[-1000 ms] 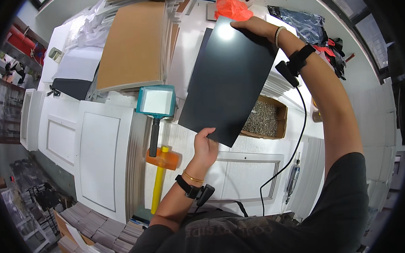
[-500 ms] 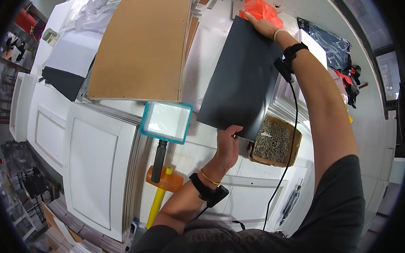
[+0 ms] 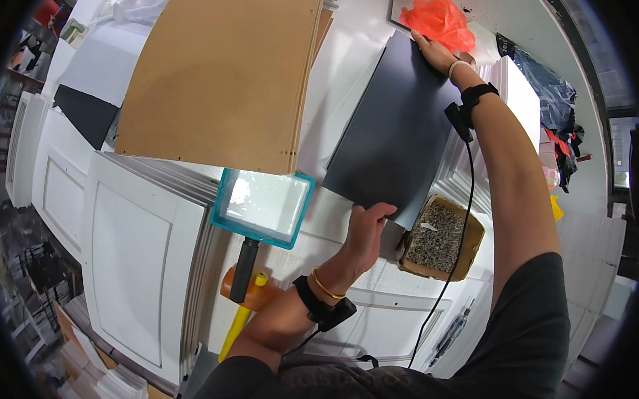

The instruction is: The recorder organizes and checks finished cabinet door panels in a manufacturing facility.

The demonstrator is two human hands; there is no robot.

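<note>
Dark panel point(image 3: 395, 132), long axis slanting away rightward; left hand point(image 3: 367, 234) clasping near edge, right hand point(image 3: 438, 56) clasping far end

- The left hand point(image 3: 365, 239) holds the near edge of a dark panel point(image 3: 393, 128).
- The right hand point(image 3: 438, 57) holds its far corner.
- Beyond the right fingers point(image 3: 420, 41) lies a red bag point(image 3: 436, 17).

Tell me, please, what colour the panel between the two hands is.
The panel is plain dark grey, showing best in the head view.
</note>
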